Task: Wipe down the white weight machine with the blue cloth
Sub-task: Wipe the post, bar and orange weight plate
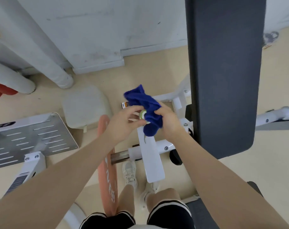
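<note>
- I am looking down at two hands working over one white weight machine (151,159), at the top end of its white bar.
- My right hand (169,120) is gripping one blue cloth (148,109), fingers curled into the bunched fabric; part of the cloth is sticking up above the hand and part is hanging below it, against the bar.
- My left hand (124,124) is reaching in just beside the cloth, its fingertips curling around one small round knob (143,115) with a green ring; I am reading that as a light pinch on the knob.
- One dark padded bench back (223,71) is standing to the right of the hands, running from the top of the view down.
- One salmon weight plate (107,171) is sitting edge-on on a steel peg at the left of the bar.
- One slotted metal footplate (33,138) is lying at the far left.
- Two pale shoes (129,172) are standing on the beige floor below the bar.
</note>
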Action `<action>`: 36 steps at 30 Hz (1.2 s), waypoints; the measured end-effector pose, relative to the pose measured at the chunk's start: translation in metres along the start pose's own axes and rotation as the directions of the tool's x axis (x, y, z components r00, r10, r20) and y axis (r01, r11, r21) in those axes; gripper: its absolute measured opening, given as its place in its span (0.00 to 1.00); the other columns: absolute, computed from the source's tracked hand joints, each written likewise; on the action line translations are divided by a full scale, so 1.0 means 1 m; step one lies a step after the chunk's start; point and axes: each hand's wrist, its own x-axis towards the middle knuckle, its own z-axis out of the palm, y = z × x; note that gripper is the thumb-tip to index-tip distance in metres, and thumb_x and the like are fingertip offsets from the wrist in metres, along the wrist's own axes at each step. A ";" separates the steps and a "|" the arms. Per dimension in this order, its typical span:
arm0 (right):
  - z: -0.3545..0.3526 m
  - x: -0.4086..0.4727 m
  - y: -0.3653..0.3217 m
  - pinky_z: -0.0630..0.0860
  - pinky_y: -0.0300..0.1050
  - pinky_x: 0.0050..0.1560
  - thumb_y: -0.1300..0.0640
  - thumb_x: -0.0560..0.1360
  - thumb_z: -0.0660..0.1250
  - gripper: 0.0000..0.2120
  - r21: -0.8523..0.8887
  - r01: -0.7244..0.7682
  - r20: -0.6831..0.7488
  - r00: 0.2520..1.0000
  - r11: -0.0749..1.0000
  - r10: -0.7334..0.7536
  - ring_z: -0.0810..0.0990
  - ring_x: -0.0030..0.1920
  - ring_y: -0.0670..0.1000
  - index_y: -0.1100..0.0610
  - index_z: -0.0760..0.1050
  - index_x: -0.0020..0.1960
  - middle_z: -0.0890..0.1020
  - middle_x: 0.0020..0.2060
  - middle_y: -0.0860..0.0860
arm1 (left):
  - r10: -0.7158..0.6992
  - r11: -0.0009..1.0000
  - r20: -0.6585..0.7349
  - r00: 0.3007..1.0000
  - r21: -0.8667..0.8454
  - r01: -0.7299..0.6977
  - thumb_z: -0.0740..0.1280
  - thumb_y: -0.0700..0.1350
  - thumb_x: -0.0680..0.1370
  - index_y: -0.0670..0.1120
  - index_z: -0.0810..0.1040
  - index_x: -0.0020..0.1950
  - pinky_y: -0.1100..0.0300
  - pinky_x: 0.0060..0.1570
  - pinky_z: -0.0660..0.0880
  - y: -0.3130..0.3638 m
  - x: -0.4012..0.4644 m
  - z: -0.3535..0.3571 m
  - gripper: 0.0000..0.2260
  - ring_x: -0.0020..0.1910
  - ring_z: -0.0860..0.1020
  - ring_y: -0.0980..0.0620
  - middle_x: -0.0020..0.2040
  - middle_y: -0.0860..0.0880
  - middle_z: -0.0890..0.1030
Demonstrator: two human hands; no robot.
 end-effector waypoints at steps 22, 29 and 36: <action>-0.032 0.052 0.069 0.74 0.48 0.53 0.64 0.70 0.53 0.19 -0.615 0.228 0.146 0.974 0.755 -0.175 0.76 0.49 0.57 0.56 0.74 0.57 0.79 0.46 0.52 | -0.063 0.977 -0.167 0.984 -0.210 0.027 0.67 0.41 0.76 0.53 0.69 0.69 0.51 0.72 0.60 -0.063 -0.015 0.058 0.22 0.66 0.70 0.57 0.68 0.56 0.71; -0.085 0.008 0.147 0.62 0.48 0.61 0.64 0.74 0.57 0.22 -0.923 0.349 0.324 0.932 0.159 -0.164 0.62 0.63 0.65 0.60 0.67 0.68 0.61 0.69 0.62 | -0.276 0.960 -0.160 0.948 -0.103 0.262 0.59 0.37 0.80 0.60 0.63 0.70 0.61 0.65 0.63 -0.106 -0.026 0.089 0.24 0.69 0.66 0.53 0.73 0.54 0.63; -0.060 0.045 0.127 0.61 0.48 0.63 0.65 0.78 0.56 0.26 -0.951 0.296 0.273 0.940 0.092 -0.202 0.62 0.63 0.61 0.59 0.56 0.75 0.54 0.73 0.61 | -0.367 0.920 -0.143 0.919 -0.199 0.337 0.57 0.36 0.81 0.50 0.65 0.72 0.73 0.54 0.64 -0.115 -0.031 0.110 0.20 0.61 0.73 0.54 0.61 0.51 0.74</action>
